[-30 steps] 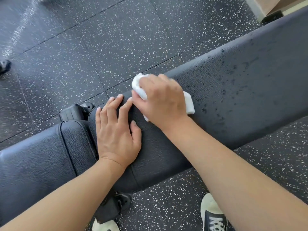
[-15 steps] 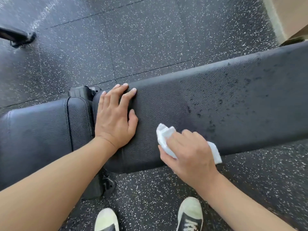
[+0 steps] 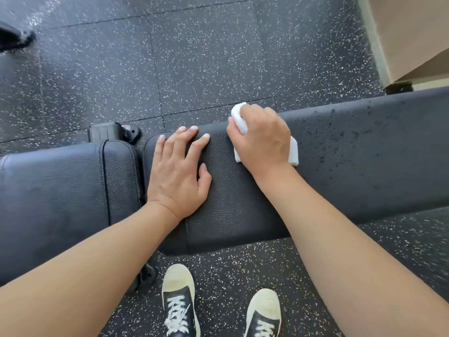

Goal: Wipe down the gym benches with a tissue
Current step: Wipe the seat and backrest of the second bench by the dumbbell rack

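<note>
Tissue (image 3: 239,119), clutched in right hand (image 3: 261,139), has moved from bench (image 3: 364,152) near edge to far edge.

The bench (image 3: 243,203) was black with a fine pebbled grain, and its right end carried darker speckles (wet-looking drops). The tissue (image 3: 239,117) was plain white. The floor (image 3: 206,57) was dark grey rubber flecked with white, split by thin dark seams. The shoes (image 3: 179,302) were black with cream toe caps and white laces. The wall (image 3: 413,32) at the top right corner was beige.
</note>
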Motion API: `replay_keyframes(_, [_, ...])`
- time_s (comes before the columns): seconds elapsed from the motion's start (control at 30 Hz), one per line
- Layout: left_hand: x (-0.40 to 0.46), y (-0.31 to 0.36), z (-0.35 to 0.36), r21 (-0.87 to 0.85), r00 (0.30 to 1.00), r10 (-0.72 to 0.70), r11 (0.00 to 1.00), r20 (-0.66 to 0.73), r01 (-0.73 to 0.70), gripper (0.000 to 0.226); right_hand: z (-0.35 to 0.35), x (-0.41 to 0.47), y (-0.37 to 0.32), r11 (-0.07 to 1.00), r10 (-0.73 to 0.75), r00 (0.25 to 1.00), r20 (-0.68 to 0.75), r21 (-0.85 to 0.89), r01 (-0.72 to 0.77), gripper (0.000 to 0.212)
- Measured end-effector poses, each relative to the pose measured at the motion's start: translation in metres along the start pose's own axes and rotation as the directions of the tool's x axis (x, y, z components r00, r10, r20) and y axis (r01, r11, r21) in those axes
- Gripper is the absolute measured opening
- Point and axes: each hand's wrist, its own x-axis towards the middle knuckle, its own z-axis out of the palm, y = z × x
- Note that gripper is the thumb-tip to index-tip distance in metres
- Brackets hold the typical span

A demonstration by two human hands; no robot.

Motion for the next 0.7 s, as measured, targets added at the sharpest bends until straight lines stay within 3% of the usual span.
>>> replay_keyframes(0.13, [0.000,-0.001,-0.002,-0.018,1.000,-0.005,1.000,0.009,0.005,0.060,-0.010,-0.032,-0.010,1.000,-0.020,1.000,-0.011,-0.001,0.020,0.031])
replay_keyframes(0.3, [0.000,-0.001,-0.004,-0.052,1.000,-0.009,0.999,0.025,0.010,0.061,-0.051,-0.150,0.009,0.973,-0.217,0.963,0.159,-0.044,0.227,0.026])
replay_keyframes(0.4, [-0.001,-0.002,-0.006,-0.043,0.999,-0.009,0.999,0.042,0.011,0.062,-0.069,-0.163,0.034,0.960,-0.248,0.950,0.188,-0.087,0.267,0.026])
replay_keyframes(0.47, [-0.001,-0.002,-0.006,-0.051,0.999,-0.002,0.999,0.044,0.005,0.061,-0.066,-0.144,0.039,0.963,-0.198,0.966,0.164,-0.153,0.223,0.028])
replay_keyframes(0.6, [-0.001,-0.003,-0.003,-0.069,1.000,-0.003,0.998,0.019,0.004,0.060,-0.041,-0.073,0.027,0.988,0.084,0.994,0.070,-0.138,-0.074,0.038])
replay_keyframes(0.7, [-0.002,-0.005,0.000,-0.077,1.000,-0.003,0.997,0.007,0.003,0.060,-0.014,-0.034,-0.006,0.995,0.073,0.994,0.087,-0.068,-0.067,0.040])
